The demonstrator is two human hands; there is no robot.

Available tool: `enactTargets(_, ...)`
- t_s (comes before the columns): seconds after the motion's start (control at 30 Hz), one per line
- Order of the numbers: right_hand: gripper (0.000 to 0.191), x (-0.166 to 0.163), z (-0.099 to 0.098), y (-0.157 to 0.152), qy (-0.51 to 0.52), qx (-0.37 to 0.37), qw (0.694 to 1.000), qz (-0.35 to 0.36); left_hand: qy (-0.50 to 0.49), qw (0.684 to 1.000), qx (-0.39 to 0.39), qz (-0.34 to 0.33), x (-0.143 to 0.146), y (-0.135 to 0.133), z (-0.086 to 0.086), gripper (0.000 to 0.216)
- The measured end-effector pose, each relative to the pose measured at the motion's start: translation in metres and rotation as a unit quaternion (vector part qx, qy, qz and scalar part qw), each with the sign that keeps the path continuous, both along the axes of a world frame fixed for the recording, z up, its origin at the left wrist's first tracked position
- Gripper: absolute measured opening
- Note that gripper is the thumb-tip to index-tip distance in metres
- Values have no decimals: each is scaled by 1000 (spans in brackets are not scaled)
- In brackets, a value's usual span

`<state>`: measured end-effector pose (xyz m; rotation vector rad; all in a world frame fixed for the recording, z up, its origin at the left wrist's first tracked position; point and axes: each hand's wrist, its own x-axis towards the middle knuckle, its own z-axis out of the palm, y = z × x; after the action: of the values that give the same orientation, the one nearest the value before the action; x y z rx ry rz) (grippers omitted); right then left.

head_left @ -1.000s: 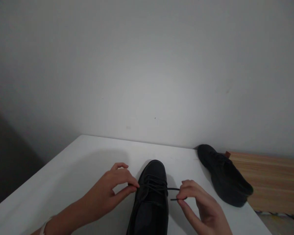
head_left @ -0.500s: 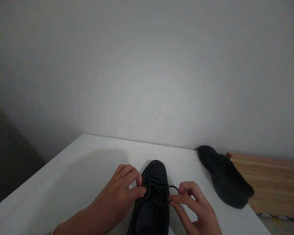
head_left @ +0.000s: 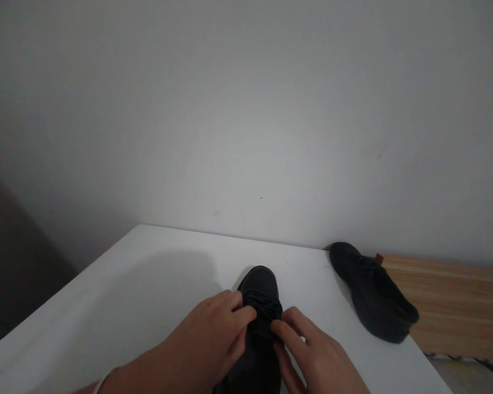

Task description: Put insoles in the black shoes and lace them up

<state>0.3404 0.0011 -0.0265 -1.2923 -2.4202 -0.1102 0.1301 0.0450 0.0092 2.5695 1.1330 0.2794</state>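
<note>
A black lace-up shoe (head_left: 261, 279) lies on the white table, its toe pointing away from me. My left hand (head_left: 213, 334) reaches over the shoe's left side, fingers curled and closed on the shoelace (head_left: 263, 303) near the eyelets. On the right side, my right hand (head_left: 312, 350) has its thumb and fingers pinched at the lace by the eyelet edge. The lace ends are hidden by my fingers. Both hands touch the shoe, and part of its opening shows between them.
A second black shoe (head_left: 372, 290) rests at the table's right edge, near the wall (head_left: 246, 120). Beyond that edge is a wood-grain surface (head_left: 456, 306). The white table (head_left: 160, 273) meets the wall at the back.
My left hand has shifted right, further over the laces. My right hand has moved in against the shoe, and the lace loop that showed beside it is out of sight.
</note>
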Motion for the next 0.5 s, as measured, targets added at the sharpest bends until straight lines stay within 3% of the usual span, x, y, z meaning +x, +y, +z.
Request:
enactTargets(0.17,20,-2,12,1,-4,-29,999,-23,56,998,-7,-5,11,2,12,20)
enactTargets(0.37,17,-5,20,13,114,-37,992,-49,-73,996,50,-9,13,6,0,22)
enactTargets(0.5,15,-9,26,17,180,-61,981,-41,-86,996,-11,-23,7,5,0,22)
